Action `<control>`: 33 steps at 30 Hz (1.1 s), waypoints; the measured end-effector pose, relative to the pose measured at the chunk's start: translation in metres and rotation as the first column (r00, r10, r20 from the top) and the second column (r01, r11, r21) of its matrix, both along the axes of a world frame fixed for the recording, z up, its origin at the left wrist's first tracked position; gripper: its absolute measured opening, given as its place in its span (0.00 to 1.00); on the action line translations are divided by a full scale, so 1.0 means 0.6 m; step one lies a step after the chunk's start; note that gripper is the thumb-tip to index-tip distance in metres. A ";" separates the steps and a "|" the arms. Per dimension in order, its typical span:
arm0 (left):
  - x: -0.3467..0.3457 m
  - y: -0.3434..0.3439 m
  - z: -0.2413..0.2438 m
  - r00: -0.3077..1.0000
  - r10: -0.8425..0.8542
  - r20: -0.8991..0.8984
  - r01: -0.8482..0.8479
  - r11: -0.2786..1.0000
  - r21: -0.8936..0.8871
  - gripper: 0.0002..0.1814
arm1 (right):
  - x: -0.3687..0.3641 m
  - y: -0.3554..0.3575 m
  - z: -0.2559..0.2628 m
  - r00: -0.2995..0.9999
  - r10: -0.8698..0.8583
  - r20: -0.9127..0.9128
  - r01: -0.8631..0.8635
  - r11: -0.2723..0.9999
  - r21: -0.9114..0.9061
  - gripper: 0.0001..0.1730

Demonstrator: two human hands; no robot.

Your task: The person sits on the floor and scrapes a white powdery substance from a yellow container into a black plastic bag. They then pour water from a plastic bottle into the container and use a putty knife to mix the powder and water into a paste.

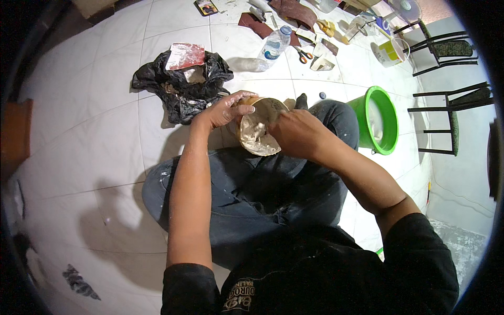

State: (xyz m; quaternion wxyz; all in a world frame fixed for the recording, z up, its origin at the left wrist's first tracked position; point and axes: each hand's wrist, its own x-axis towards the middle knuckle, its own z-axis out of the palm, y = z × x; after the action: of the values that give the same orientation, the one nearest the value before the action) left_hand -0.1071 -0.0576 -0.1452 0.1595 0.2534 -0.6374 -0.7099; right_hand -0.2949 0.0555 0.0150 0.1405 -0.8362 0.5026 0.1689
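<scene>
My left hand [232, 108], smeared with pale residue, grips a round tub [271, 104] by its side and rim, thumb over the edge. The tub is tilted with its mouth towards me, above my crossed legs. Thick cream-coloured paste [258, 136] coats its inside and lies lumpy at the lower wall. At the tub's right rim is my right hand [295, 132], slightly blurred, its fingers curled inwards. Whatever it may hold is hidden. Beyond my left hand lies a crumpled black plastic bag [157, 75] with pale powder in it and a red-and-white piece [185, 55] on top.
A green bucket [354, 104] stands right of my knee, near metal-framed chairs [449, 122]. Ahead on the tiles are a plastic bottle [275, 43], scissors [304, 56], brown sandpaper pieces [291, 12], a phone-like item [206, 7] and a white-and-yellow pail [390, 53]. A small dark cap [322, 95] lies nearby.
</scene>
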 end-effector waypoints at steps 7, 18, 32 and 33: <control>-0.006 -0.002 -0.018 1.000 0.013 -0.010 -0.014 0.998 -0.059 0.41 | -0.025 -0.008 -0.116 0.993 -0.034 0.109 0.062 0.965 -0.257 0.10; 0.000 -0.004 -0.016 1.000 -0.013 0.007 0.013 0.999 -0.052 0.39 | -0.045 -0.026 -0.122 0.834 -0.482 0.269 0.342 0.834 0.433 0.08; 0.004 -0.004 -0.004 1.000 -0.002 -0.023 0.003 1.000 0.024 0.39 | -0.026 0.023 -0.126 0.759 -0.515 0.398 0.518 0.848 0.110 0.16; 0.005 -0.003 -0.002 0.999 -0.008 -0.043 0.010 0.999 0.036 0.39 | -0.014 0.020 -0.134 0.769 -0.498 0.400 0.512 0.855 0.080 0.15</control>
State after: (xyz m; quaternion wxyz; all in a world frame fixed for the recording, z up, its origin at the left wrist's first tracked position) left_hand -0.1042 -0.0592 -0.1466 0.1655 0.2381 -0.6221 -0.7273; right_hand -0.3034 0.0674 -0.0654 0.2678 -0.6890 0.6707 -0.0612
